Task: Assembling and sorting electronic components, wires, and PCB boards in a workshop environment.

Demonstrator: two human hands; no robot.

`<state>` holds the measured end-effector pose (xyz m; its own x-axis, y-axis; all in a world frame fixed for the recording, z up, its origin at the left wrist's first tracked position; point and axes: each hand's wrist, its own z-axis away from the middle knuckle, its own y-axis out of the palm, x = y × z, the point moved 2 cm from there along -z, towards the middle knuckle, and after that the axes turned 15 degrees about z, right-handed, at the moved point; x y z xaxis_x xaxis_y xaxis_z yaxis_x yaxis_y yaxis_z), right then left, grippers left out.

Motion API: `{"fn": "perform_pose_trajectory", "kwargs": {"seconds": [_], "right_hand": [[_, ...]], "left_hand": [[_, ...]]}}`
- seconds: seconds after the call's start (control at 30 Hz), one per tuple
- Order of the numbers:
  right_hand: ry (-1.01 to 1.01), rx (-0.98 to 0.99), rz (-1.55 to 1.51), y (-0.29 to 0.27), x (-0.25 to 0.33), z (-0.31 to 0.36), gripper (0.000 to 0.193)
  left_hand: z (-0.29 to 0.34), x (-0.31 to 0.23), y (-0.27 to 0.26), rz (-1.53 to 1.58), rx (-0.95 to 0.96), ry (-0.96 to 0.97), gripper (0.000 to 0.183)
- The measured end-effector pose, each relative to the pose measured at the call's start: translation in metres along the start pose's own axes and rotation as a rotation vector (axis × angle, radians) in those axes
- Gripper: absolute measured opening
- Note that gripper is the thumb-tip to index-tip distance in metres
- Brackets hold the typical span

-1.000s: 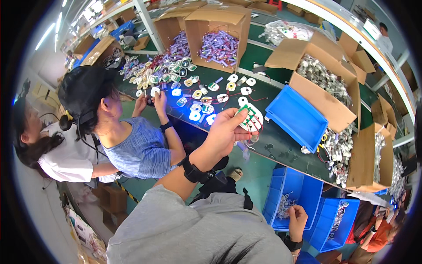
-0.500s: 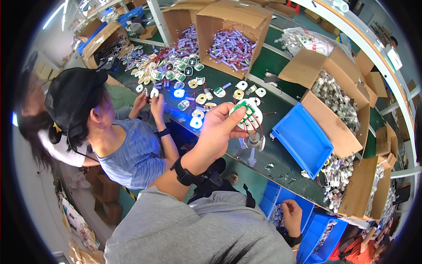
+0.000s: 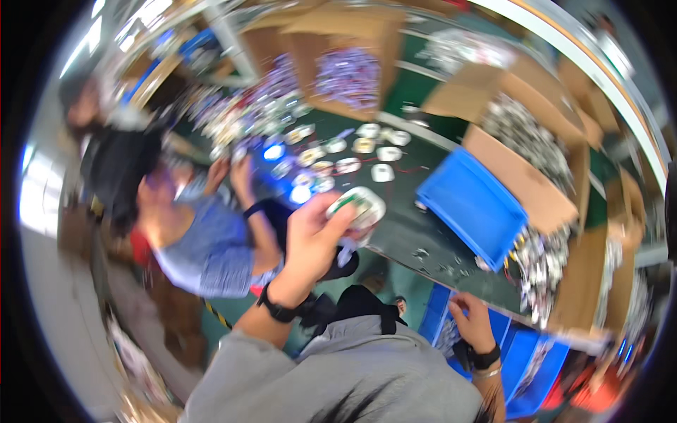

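My left hand [image 3: 314,236] is closed on a white rounded plate with a green circuit board [image 3: 369,209], pinched between thumb and fingers above the bench edge. Motion blurs this part, and any wires or motor under it are hard to make out. Low on the right, my right hand [image 3: 474,323] hangs in front of the bench with loosely bent fingers, thumb apart, and nothing visible in it. It is nearest to the blue bins [image 3: 502,326] below the bench. White round parts [image 3: 382,173] lie on the green bench [image 3: 405,229] beyond my left hand.
A blue tray [image 3: 471,204] lies on the bench before a carton of small metal motors [image 3: 525,127]. Loose motors [image 3: 546,271] pile at the right. A carton [image 3: 384,70] of purple cylinders stands behind. At left a co-worker in a black cap [image 3: 123,166] handles parts.
My left hand, with the circuit-board part, has come lower and left, nearer my body, and the part has turned. My right hand has risen slightly. The whole view has shifted and blurred.
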<state>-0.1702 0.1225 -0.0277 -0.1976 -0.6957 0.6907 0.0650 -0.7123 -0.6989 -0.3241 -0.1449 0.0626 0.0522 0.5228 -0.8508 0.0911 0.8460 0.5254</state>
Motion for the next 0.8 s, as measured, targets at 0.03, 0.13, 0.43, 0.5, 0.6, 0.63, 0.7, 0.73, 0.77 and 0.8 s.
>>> {"fn": "perform_pose_trajectory", "kwargs": {"seconds": [0.03,0.13,0.43,0.5,0.6,0.63,0.7,0.73,0.77,0.8], "right_hand": [[0.012,-0.059,-0.005,-0.004,-0.002,0.002,0.015],[-0.043,-0.17,-0.127,-0.012,0.004,0.019,0.017],[0.538,-0.728,-0.251,0.03,0.002,0.176,0.017],[0.678,-0.826,-0.265,0.052,0.014,0.216,0.018],[0.92,-0.857,-0.282,0.093,0.02,0.264,0.018],[1.001,-0.89,-0.247,0.115,0.017,0.279,0.019],[1.138,-1.023,-0.293,0.139,0.028,0.309,0.019],[1.161,-1.089,-0.364,0.151,0.032,0.324,0.017],[1.133,-1.136,-0.419,0.159,0.039,0.334,0.015],[1.129,-1.191,-0.458,0.163,0.045,0.346,0.014]], "left_hand": [[0.007,0.013,0.006,-0.003,0.037,-0.033,0.018],[0.031,0.057,0.027,-0.05,0.226,-0.203,0.02],[0.08,0.12,0.133,-0.531,1.622,0.091,0.021],[0.11,0.132,0.145,-0.227,1.369,-0.649,0.021],[0.142,0.159,0.163,-0.133,1.207,-0.992,0.024],[0.161,0.166,0.172,-0.142,1.204,-1.076,0.024],[0.198,0.175,0.187,-0.09,1.201,-1.311,0.022],[0.218,0.165,0.198,-0.159,1.228,-1.387,0.02],[0.227,0.161,0.201,-0.163,1.226,-1.424,0.02],[0.238,0.161,0.205,-0.146,1.24,-1.482,0.019]]}}
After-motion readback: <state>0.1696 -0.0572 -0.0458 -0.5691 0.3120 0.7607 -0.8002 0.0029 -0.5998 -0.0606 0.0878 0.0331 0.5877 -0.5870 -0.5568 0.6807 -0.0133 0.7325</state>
